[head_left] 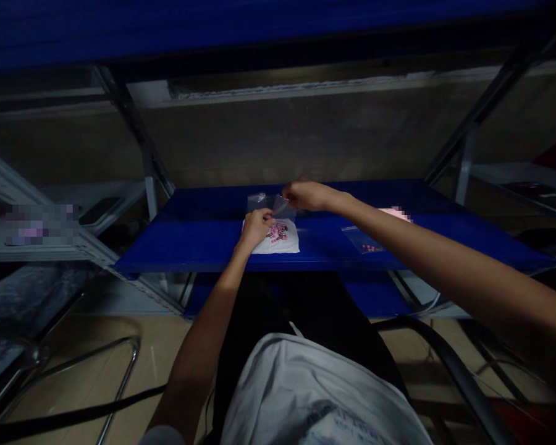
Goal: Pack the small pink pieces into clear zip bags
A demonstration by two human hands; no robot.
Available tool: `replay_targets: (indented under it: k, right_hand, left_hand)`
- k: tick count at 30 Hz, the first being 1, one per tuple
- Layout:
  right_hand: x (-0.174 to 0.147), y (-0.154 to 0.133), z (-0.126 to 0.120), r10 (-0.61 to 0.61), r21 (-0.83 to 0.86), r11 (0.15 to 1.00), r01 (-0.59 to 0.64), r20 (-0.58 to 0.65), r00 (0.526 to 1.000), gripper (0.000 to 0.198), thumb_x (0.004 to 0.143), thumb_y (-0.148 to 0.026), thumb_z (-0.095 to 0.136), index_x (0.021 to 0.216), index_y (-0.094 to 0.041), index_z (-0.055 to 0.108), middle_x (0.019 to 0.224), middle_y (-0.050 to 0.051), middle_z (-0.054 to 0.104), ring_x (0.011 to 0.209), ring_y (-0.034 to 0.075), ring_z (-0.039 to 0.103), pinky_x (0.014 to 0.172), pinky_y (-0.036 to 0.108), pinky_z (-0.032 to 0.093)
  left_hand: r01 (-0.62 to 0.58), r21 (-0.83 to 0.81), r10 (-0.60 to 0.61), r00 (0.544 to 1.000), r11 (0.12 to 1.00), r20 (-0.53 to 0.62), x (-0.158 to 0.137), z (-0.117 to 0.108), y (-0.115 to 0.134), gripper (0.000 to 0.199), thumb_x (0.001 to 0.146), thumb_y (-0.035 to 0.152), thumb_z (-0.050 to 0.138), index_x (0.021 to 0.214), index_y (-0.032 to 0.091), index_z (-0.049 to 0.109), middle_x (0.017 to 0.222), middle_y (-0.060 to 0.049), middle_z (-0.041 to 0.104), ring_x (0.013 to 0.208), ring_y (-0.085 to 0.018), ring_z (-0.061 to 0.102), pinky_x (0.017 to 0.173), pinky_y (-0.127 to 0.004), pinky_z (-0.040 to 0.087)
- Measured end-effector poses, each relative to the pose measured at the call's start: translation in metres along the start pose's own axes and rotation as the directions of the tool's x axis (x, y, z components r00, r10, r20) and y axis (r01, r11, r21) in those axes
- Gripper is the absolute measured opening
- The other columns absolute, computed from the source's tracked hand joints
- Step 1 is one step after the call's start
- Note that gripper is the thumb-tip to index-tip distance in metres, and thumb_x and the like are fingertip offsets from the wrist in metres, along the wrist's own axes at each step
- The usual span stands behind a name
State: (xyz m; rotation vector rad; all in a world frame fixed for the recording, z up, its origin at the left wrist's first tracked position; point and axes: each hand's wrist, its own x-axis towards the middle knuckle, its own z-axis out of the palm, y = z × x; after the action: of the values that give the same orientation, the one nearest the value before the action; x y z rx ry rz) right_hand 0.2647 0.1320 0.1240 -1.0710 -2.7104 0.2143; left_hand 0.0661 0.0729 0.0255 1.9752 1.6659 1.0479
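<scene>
A small clear plastic bag [285, 213] lies at the back edge of a white cloth or tissue [282, 246] on the blue shelf. On the white piece are pink and dark bead-like bits [277, 233], too small to make out singly. My left hand [256, 228] rests over its left side, fingers bunched beside the bag, with something pink at the fingertips. Above the bag, my right hand [303, 194] is closed, its fingertips pinching the bag's upper right edge. Under my right forearm lies another clear bag [352, 235] with several small reddish beads [369, 248].
The blue shelf [204, 238] has a front edge close to my lap, and another blue board [259, 37] hangs overhead. A pink, partly blurred-out item [395, 213] sits beyond my right forearm. Metal posts [151, 185] stand at the sides. A chair frame [130, 352] is at lower left.
</scene>
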Motion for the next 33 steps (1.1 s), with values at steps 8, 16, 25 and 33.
replay_targets:
  k: [8,16,25,33]
  right_hand:
    - [0.004,0.000,0.012,-0.056,0.118,0.992,0.049,0.055,0.997,0.015,0.070,-0.007,0.071,0.071,-0.022,0.069,0.062,-0.001,0.065,0.057,0.014,0.052,0.057,0.029,0.033]
    - [-0.005,-0.001,0.008,0.011,0.269,0.962,-0.038,0.102,0.995,0.014,0.084,-0.013,0.068,0.093,-0.021,0.076,0.063,0.001,0.069,0.056,0.017,0.064,0.058,0.028,0.043]
    - [-0.026,0.004,0.039,0.165,0.527,0.845,-0.089,-0.100,0.981,0.026,0.097,-0.040,0.064,0.106,-0.018,0.073,0.079,0.005,0.075,0.066,0.018,0.070,0.057,0.026,0.049]
    - [-0.030,0.010,0.072,0.242,0.680,0.732,-0.038,-0.208,0.948,0.037,0.094,-0.050,0.063,0.107,-0.017,0.071,0.088,0.007,0.074,0.066,0.017,0.066,0.054,0.025,0.046]
  left_hand:
    - [-0.009,-0.005,0.009,1.000,1.000,-0.008,-0.004,0.000,-0.006,0.018,0.089,0.014,0.072,0.104,0.018,0.082,0.100,-0.010,0.081,0.092,-0.022,0.074,0.090,-0.032,0.054]
    - [0.009,-0.041,-0.010,1.000,0.999,-0.024,-0.006,0.001,-0.007,0.015,0.090,0.017,0.073,0.100,0.019,0.083,0.092,-0.009,0.081,0.088,-0.022,0.075,0.087,-0.031,0.055]
    - [-0.015,-0.036,0.014,1.000,0.999,-0.012,-0.002,-0.002,-0.007,0.019,0.093,0.017,0.067,0.104,0.016,0.083,0.098,-0.010,0.082,0.089,-0.021,0.075,0.088,-0.030,0.055]
    - [0.007,-0.083,-0.010,0.999,0.997,-0.034,-0.004,-0.002,-0.001,0.022,0.096,0.018,0.065,0.112,0.017,0.080,0.097,-0.009,0.082,0.090,-0.020,0.076,0.085,-0.028,0.057]
